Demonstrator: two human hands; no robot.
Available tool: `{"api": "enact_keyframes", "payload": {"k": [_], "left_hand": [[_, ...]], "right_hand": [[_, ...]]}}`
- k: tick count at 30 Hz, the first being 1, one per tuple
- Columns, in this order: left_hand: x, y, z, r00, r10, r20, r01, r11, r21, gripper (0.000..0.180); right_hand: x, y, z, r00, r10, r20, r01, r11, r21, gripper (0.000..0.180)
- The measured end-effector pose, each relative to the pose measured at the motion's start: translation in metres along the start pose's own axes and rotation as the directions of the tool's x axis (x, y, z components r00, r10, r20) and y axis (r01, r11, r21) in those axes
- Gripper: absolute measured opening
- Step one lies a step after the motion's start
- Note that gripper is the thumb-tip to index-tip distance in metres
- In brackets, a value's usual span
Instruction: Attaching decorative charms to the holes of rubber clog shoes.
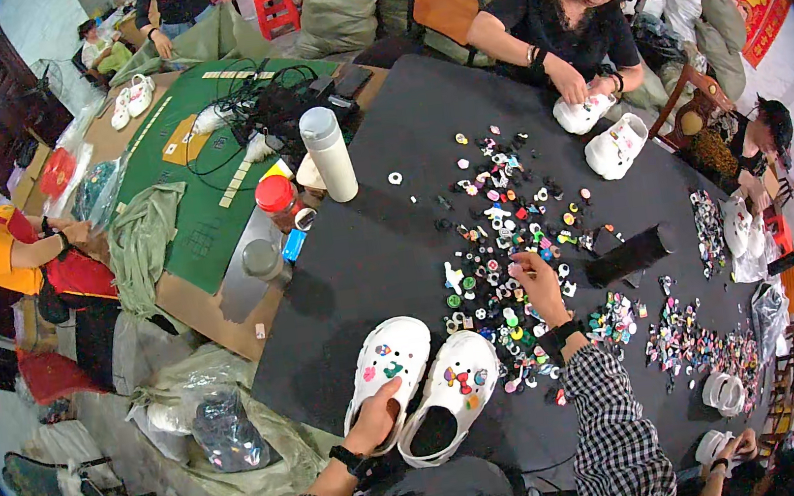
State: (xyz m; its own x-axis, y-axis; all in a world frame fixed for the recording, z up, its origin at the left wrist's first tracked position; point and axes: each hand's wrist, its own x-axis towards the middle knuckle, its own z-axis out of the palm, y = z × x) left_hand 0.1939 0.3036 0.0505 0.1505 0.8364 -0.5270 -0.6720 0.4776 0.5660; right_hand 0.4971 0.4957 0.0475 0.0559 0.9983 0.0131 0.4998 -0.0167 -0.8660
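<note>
Two white clogs point(461, 369) lie side by side at the near edge of the dark table, with colourful shoe charms on their toes. My left hand point(375, 417) grips the left clog point(393, 350) at its foot opening, thumb on the upper and fingers partly hidden inside. Farther right, my right hand point(539, 288) hovers at the middle of a spread heap of small shoe charms point(504, 235). Its thumb and fingertips are pinched together; a pinkish spot shows there, too small to make out.
A black cylinder point(631, 256) stands right of my right hand. More charm piles point(686, 341) lie beyond it. Across the table a person handles a white clog point(584, 112); another clog point(617, 147) lies nearby. A white bottle point(328, 155) and red-lidded jar point(278, 198) stand left.
</note>
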Motion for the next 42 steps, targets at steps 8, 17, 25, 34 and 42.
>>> {"api": "enact_keyframes", "payload": {"k": [8, 17, 25, 34, 42], "left_hand": [[-0.001, -0.012, -0.03, 0.998, 0.064, 0.02, -0.067, 0.896, 0.439, 0.03], [-0.002, 0.006, 0.006, 0.997, -0.068, -0.048, 0.067, 0.997, -0.035, 0.032], [-0.001, 0.003, -0.003, 0.997, -0.077, -0.03, 0.074, 0.993, -0.09, 0.032], [-0.004, 0.008, 0.009, 0.999, -0.05, -0.015, 0.048, 0.992, -0.117, 0.036], [-0.002, 0.007, 0.006, 0.997, -0.072, 0.014, 0.073, 0.991, -0.111, 0.036]], "right_hand": [[-0.009, 0.002, -0.007, 1.0, 0.008, 0.006, -0.008, 0.999, 0.052, 0.018], [-0.011, 0.041, -0.018, 1.0, 0.007, 0.003, -0.006, 0.997, -0.076, 0.015], [-0.018, 0.034, -0.014, 0.995, -0.054, 0.086, 0.071, 0.977, -0.202, 0.014], [-0.024, 0.006, -0.02, 0.991, 0.096, 0.089, -0.084, 0.989, -0.125, 0.012], [-0.023, 0.011, -0.028, 0.998, -0.048, 0.048, 0.057, 0.979, -0.194, 0.01]]}}
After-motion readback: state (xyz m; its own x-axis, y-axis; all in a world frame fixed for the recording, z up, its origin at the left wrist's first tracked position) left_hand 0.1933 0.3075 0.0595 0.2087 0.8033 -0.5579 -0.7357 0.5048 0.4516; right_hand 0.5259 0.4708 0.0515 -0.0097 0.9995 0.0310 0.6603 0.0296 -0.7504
